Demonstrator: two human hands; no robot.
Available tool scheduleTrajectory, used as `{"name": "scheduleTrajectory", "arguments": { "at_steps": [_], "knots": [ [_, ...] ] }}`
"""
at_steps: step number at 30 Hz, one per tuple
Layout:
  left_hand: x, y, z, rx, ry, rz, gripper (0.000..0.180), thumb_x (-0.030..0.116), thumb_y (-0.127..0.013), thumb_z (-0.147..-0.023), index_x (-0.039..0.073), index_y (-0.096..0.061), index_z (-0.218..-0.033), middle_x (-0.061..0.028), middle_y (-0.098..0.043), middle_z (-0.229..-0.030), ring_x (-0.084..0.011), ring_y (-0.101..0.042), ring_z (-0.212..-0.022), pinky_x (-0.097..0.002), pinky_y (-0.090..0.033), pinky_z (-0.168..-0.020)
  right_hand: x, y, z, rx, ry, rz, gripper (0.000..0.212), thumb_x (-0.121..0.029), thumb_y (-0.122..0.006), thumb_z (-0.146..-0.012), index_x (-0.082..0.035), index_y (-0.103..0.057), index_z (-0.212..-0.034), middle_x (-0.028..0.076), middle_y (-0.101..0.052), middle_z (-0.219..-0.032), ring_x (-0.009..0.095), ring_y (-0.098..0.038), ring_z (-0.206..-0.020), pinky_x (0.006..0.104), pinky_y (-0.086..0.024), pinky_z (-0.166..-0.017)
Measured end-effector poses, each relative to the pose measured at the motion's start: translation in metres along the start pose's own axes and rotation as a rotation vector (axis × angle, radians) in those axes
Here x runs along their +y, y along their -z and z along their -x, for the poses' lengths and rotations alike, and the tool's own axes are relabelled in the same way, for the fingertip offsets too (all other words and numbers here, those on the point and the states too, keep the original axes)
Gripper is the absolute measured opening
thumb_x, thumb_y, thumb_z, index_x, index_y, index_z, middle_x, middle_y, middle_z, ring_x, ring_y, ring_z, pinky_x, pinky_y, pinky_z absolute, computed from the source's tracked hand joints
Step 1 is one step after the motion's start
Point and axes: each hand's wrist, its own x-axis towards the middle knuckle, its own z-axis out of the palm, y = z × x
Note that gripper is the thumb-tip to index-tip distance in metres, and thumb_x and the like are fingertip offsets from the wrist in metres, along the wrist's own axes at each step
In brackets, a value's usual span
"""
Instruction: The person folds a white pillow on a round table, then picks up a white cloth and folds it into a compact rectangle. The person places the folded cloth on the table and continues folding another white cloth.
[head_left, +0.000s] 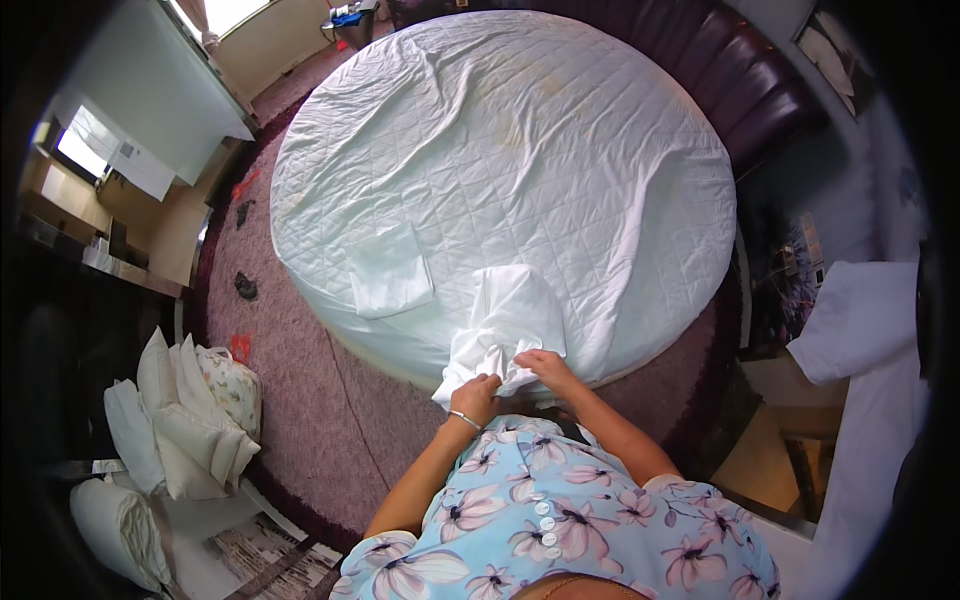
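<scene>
Both of my hands are at the near edge of a round bed point(480, 170) covered with a white quilted pad. Bunched white cloth, looking like a sheet point(515, 300), lies there on the edge. My left hand point(475, 400), with a bracelet at its wrist, has its fingers closed on the cloth's near left part. A little to the right, my right hand point(543, 368) pinches the gathered folds of the same cloth. A folded white cloth point(390, 270) lies flat on the pad, to the left of the sheet.
Several pillows point(190, 430) are piled at the left, with a rolled white quilt point(118, 535) below them. Purplish carpet point(310, 410) surrounds the bed. A dark padded headboard point(740, 70) curves along the far right. White linen point(860, 320) hangs at the right. Small dark items point(245, 286) lie on the carpet.
</scene>
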Motion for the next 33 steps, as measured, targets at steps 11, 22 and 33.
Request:
{"name": "scheduleTrajectory", "arguments": {
  "at_steps": [11, 22, 33],
  "knots": [
    [0.056, -0.002, -0.006, 0.143, -0.264, 0.026, 0.027, 0.012, -0.060, -0.071, 0.011, -0.059, -0.098, -0.0070, -0.059, -0.096, -0.0258, -0.058, -0.083, -0.0378, -0.048, -0.066, -0.060, -0.038, -0.026, -0.447, -0.337, -0.321, 0.020, -0.028, -0.059, -0.084, -0.007, -0.060, -0.081, 0.002, -0.059, -0.079, 0.007, -0.055, -0.071, 0.0223, -0.044, -0.064],
    [0.023, 0.008, 0.012, 0.545, 0.477, 0.899, 0.014, 0.015, -0.060, -0.083, 0.003, -0.063, -0.089, -0.0033, -0.063, -0.081, -0.0119, -0.057, -0.072, -0.0263, -0.045, -0.062, -0.130, 0.022, -0.022, -0.378, -0.225, -1.025, 0.047, -0.020, -0.051, -0.081, 0.003, -0.047, -0.121, 0.015, -0.056, -0.117, 0.027, -0.052, -0.111, 0.0408, -0.038, -0.098],
    [-0.022, -0.029, -0.052, 0.285, 0.795, 1.289, 0.041, 0.040, -0.050, -0.089, 0.008, -0.056, -0.115, -0.0003, -0.059, -0.104, -0.0111, -0.053, -0.094, -0.0269, -0.039, -0.081, -0.143, 0.042, 0.024, -0.688, -0.200, -0.963, 0.046, -0.005, -0.051, -0.060, 0.008, -0.058, -0.104, 0.016, -0.064, -0.096, 0.024, -0.063, -0.087, 0.0326, -0.049, -0.084]
  ]
}}
